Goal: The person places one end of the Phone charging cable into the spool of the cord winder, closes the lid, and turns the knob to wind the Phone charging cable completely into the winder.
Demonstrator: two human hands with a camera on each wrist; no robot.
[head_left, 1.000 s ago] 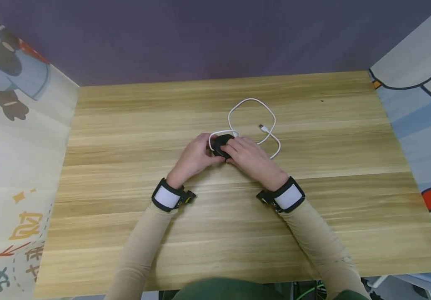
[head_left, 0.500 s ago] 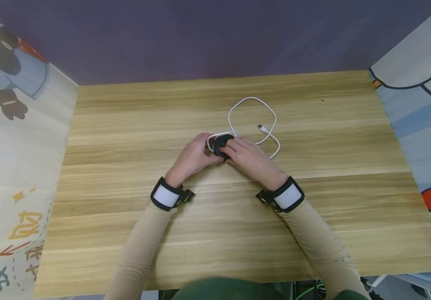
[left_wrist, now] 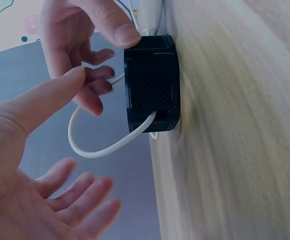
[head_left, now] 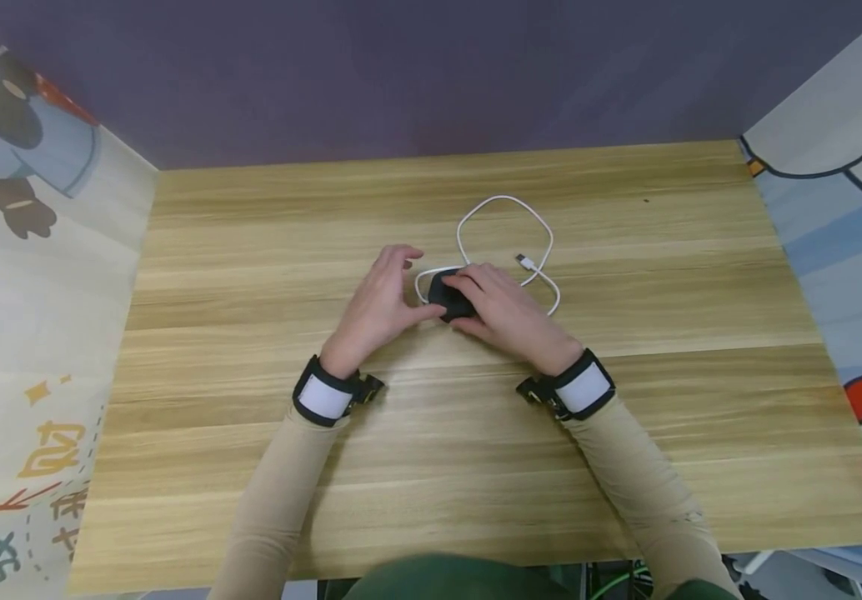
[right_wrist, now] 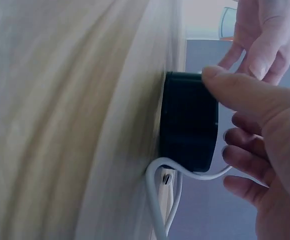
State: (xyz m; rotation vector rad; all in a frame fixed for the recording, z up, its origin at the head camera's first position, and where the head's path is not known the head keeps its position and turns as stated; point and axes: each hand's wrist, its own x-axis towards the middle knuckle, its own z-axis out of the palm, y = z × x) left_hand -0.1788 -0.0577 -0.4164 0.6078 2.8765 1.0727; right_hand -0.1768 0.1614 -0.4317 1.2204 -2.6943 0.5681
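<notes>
A small black box-shaped device (head_left: 448, 293) rests on the wooden table, a dotted grille on one side in the left wrist view. One white cable (left_wrist: 92, 155) loops around and against it; how it attaches is unclear. My left hand (head_left: 377, 304) is just left of the device, fingers spread and apart from it, thumb pointing its way. Over the device's right part is my right hand (head_left: 509, 315). Its thumb (right_wrist: 235, 87) touches a corner of the device, while the other fingers are loosely bent above it without gripping.
Behind the hands, the cable's far loop lies on the table (head_left: 251, 467), with a USB plug (head_left: 524, 262) at one end. A dark purple panel (head_left: 431, 83) closes the back; printed walls stand at both sides.
My left hand has let go of the device and drawn back leftward, its fingers spreading. My right hand's fingers have loosened and shifted over the device, which stays in about the same place.
</notes>
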